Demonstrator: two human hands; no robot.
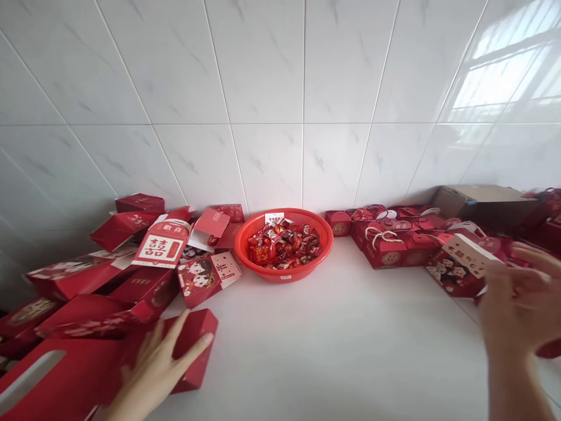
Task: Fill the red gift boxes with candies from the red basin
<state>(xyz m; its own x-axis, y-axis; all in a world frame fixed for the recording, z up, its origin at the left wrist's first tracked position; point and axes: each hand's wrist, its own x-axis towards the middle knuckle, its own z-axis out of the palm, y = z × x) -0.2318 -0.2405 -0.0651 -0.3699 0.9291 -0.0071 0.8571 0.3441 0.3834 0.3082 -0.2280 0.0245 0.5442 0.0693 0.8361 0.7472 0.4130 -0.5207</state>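
My left hand (160, 362) lies with its fingers spread over a red box (199, 351) at the lower left. Whether it grips the box cannot be made out. On the right, my right hand (521, 292) is blurred, beside a red box with a cartoon couple on it (458, 266). What its fingers hold, if anything, is hidden. Between the hands, near the wall, stands a round red plastic basket (284, 273) with many small red-wrapped sweets (293, 245) in it.
Several red boxes, some with open flaps, are piled on the left, one with a white panel (156, 248). Closed red boxes with cord handles (385, 248) stand in rows at the right. Behind them is a brown cardboard box (477, 202). A tiled wall (272, 88) backs the white surface (328, 351).
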